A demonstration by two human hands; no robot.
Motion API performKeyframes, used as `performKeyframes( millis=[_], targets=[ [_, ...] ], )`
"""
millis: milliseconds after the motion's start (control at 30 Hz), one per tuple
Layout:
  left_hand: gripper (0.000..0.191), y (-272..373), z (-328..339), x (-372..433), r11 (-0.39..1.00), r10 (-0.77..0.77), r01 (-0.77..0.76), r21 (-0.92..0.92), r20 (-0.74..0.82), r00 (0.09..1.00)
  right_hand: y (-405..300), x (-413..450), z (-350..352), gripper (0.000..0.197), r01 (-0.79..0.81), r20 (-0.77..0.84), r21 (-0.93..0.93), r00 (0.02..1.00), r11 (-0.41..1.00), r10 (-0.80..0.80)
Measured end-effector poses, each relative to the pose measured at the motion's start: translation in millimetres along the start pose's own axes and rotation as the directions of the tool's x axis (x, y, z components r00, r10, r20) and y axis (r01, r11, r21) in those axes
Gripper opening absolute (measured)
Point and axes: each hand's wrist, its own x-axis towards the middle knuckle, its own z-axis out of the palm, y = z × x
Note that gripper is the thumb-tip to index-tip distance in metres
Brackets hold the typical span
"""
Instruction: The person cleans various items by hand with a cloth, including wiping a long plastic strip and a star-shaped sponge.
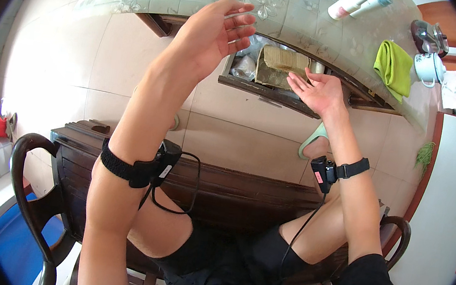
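Note:
Before me a wooden drawer (267, 95) is pulled out from under a table with a clear, flower-patterned cover (210, 1). Inside it lie a worn cardboard box (286, 59) and crumpled clear plastic bags (244, 68). My left hand (215, 35) is raised over the table's near edge, left of the drawer, fingers apart and nothing in it. Over the drawer's right part is my right hand (318, 89), palm up with spread fingers, also holding nothing. Its fingertips overlap the box in view; I cannot tell whether they touch it.
On the table's right side are a folded green cloth (393, 70), an enamel mug (428, 67), a glass jar (429, 37) and white bottles (355, 6). I sit on a dark wooden bench (239, 190) with curved armrests (24, 170). Strapped devices (166, 163) with cables hang from both forearms.

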Motion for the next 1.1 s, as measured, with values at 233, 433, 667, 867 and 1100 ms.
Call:
performKeyframes(
  millis=[233, 433, 667, 867, 1100],
  targets=[
    [0.022, -12.6, 10.2, 5.1, 0.999, -0.033, 0.033, -0.042, 0.000, 0.999, -0.6, -6.5, -1.8, 0.038, -0.007, 0.027, -0.011, 1.000, 1.000, 0.007],
    [0.023, -13.6, 8.8, 4.4, 0.999, -0.051, 0.050, -0.019, -0.014, 0.999, 7.6, 6.4, -25.2, 0.049, -0.140, -0.097, -0.304, 0.989, 0.942, 0.116],
    [0.023, -12.2, 16.8, -1.1, 0.997, -0.077, 0.076, -0.010, -0.044, 0.996, -20.6, 41.6, -72.5, 0.014, 0.171, -0.091, -0.663, 0.948, 0.729, -0.305],
    [0.026, -18.9, 22.2, 2.2, 0.993, -0.115, 0.115, -0.011, -0.034, 0.993, -19.6, 78.8, -96.4, 0.015, 0.105, -0.050, -0.893, 0.943, 0.437, -0.329],
    [0.025, -10.6, 18.5, -2.8, 0.994, -0.111, 0.111, -0.020, -0.044, 0.993, -6.5, 106.9, -96.7, 0.027, 0.085, -0.128, -0.907, 0.877, 0.412, -0.463]
  ],
)
